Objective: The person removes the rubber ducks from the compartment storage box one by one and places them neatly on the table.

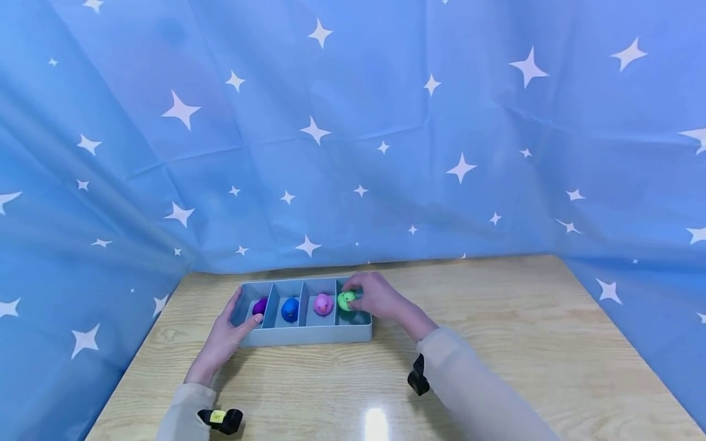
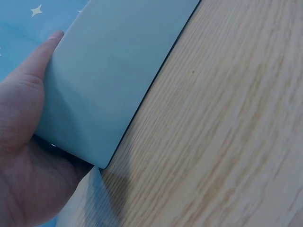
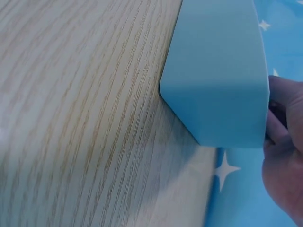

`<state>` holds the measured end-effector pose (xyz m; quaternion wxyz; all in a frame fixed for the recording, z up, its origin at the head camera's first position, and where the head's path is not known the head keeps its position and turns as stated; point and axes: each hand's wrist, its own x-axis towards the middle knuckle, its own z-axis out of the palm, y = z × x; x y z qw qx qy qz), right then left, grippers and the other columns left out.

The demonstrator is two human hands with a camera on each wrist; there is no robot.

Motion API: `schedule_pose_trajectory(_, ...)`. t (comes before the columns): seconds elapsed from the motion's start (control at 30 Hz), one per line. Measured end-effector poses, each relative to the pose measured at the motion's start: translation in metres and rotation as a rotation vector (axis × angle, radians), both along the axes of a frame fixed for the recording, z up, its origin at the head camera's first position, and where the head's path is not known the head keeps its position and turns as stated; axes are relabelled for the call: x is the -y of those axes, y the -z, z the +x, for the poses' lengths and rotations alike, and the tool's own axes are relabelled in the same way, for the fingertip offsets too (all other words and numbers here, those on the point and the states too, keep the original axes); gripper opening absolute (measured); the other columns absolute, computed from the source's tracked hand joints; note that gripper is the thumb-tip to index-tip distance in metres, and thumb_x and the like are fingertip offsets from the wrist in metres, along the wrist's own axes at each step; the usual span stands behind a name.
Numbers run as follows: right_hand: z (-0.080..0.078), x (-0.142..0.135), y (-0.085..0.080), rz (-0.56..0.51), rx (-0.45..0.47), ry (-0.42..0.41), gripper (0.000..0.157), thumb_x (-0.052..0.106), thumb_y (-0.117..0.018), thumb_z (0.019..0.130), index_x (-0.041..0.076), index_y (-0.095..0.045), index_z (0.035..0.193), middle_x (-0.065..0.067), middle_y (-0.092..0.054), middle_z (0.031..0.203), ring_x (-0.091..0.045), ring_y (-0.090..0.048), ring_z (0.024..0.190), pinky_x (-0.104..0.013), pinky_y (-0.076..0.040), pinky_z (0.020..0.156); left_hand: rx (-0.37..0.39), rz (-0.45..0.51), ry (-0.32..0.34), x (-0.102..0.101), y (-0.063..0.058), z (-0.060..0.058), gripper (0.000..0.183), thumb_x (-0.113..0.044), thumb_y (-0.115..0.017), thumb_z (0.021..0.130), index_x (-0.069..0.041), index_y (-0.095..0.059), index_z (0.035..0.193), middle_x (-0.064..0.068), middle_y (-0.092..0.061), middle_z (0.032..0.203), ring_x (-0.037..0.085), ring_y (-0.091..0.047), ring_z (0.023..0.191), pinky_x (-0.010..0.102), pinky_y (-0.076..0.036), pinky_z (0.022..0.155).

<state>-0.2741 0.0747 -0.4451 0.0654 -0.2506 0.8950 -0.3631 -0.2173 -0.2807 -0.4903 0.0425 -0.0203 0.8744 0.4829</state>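
Note:
A grey-blue tray [image 1: 309, 335] with a row of compartments sits on the table. My left hand [image 1: 225, 337] grips its left end, thumb over the front rim and fingers along the end wall. In the left wrist view, the left hand [image 2: 23, 127] wraps the tray's corner [image 2: 109, 71]. Over the rightmost compartment, my right hand [image 1: 380, 298] pinches a light green rubber duck [image 1: 346, 300] between thumb and fingers. The right wrist view shows the right hand [image 3: 289, 137] behind the tray wall [image 3: 218, 71], which hides the duck and fingertips.
A pink rubber duck [image 1: 323, 304], a blue one [image 1: 290, 310] and a purple toy [image 1: 260, 306] each lie in a separate compartment. Dividers stand between them. The wooden table [image 1: 496, 318] reaches back to a blue curtain with white stars [image 1: 386, 184].

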Motion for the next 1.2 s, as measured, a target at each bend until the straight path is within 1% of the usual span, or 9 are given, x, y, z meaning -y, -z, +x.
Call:
schedule_pose_trajectory(0.13,0.005,-0.003,-0.001,-0.044,0.031,0.01,0.033,0.0,-0.079,0.086,0.002,-0.074,0.119,-0.01,-0.071,0.122,-0.026,-0.064,0.112,-0.041,-0.054,0.097,0.017,0.0,-0.002,0.0,0.001,0.001,0.099,-0.05,-0.067,0.098,-0.019,-0.002,0.167,0.021,-0.004,0.17,0.045,-0.003,0.154,0.068,-0.011,0.119)
schedule_pose_trajectory(0.23,0.008,-0.005,-0.002,-0.086,0.059,0.037,0.033,0.0,-0.078,0.088,0.002,-0.073,0.12,-0.01,-0.07,0.123,-0.025,-0.065,0.109,-0.038,-0.057,0.093,0.033,0.001,-0.005,-0.001,0.001,0.001,0.1,-0.052,-0.066,0.097,-0.022,-0.001,0.167,0.02,-0.003,0.17,0.045,-0.002,0.154,0.068,-0.011,0.119)
schedule_pose_trajectory(0.37,0.01,-0.008,-0.008,-0.13,0.08,0.085,0.032,0.0,-0.079,0.088,0.003,-0.074,0.119,-0.01,-0.068,0.124,-0.026,-0.067,0.108,-0.034,-0.059,0.088,0.019,0.001,-0.004,-0.001,0.001,0.001,0.099,-0.05,-0.066,0.098,-0.02,-0.002,0.167,0.021,-0.004,0.17,0.046,-0.003,0.154,0.069,-0.011,0.119)
schedule_pose_trajectory(0.53,0.013,-0.017,-0.018,-0.167,0.023,0.112,0.032,-0.001,-0.081,0.085,0.003,-0.075,0.117,-0.008,-0.069,0.119,-0.027,-0.069,0.107,-0.033,-0.059,0.086,0.016,-0.002,-0.002,-0.001,0.0,0.001,0.099,-0.049,-0.067,0.098,-0.019,-0.002,0.167,0.022,-0.004,0.17,0.047,-0.003,0.154,0.069,-0.011,0.119)
schedule_pose_trajectory(0.6,0.014,-0.023,-0.019,-0.183,-0.023,0.111,0.034,-0.002,-0.081,0.085,0.001,-0.074,0.117,-0.01,-0.069,0.118,-0.028,-0.069,0.105,-0.036,-0.06,0.088,0.019,-0.002,-0.004,-0.002,-0.001,0.0,0.1,-0.05,-0.067,0.098,-0.02,-0.001,0.167,0.022,-0.004,0.17,0.046,-0.003,0.154,0.069,-0.011,0.119)
schedule_pose_trajectory(0.77,0.015,-0.039,-0.018,-0.215,-0.087,0.12,0.035,-0.004,-0.079,0.085,-0.002,-0.073,0.119,-0.014,-0.068,0.124,-0.029,-0.067,0.105,-0.048,-0.058,0.092,0.039,0.001,-0.012,-0.001,-0.001,0.0,0.101,-0.053,-0.067,0.097,-0.023,0.0,0.167,0.02,-0.003,0.17,0.046,-0.002,0.154,0.07,-0.011,0.118)
schedule_pose_trajectory(0.9,0.017,-0.053,-0.014,-0.213,-0.111,0.13,0.035,-0.003,-0.078,0.085,-0.002,-0.072,0.12,-0.015,-0.067,0.126,-0.029,-0.067,0.104,-0.051,-0.056,0.093,0.046,0.001,-0.014,0.0,0.0,0.001,0.101,-0.053,-0.066,0.097,-0.024,0.0,0.167,0.02,-0.002,0.17,0.046,-0.002,0.154,0.071,-0.011,0.117)
schedule_pose_trajectory(1.0,0.018,-0.063,-0.011,-0.213,-0.11,0.144,0.036,-0.003,-0.078,0.085,-0.004,-0.071,0.12,-0.015,-0.068,0.122,-0.031,-0.068,0.104,-0.052,-0.056,0.092,0.041,0.003,-0.01,0.0,0.001,0.002,0.1,-0.052,-0.066,0.098,-0.023,0.0,0.167,0.02,-0.002,0.17,0.046,-0.002,0.154,0.07,-0.011,0.118)
schedule_pose_trajectory(1.2,0.02,-0.075,-0.003,-0.187,-0.087,0.18,0.036,-0.004,-0.078,0.084,-0.007,-0.07,0.12,-0.017,-0.068,0.121,-0.033,-0.069,0.103,-0.047,-0.059,0.087,0.03,-0.001,-0.009,0.0,0.001,0.001,0.099,-0.053,-0.064,0.099,-0.022,0.001,0.167,0.021,-0.003,0.17,0.046,-0.003,0.154,0.069,-0.011,0.118)
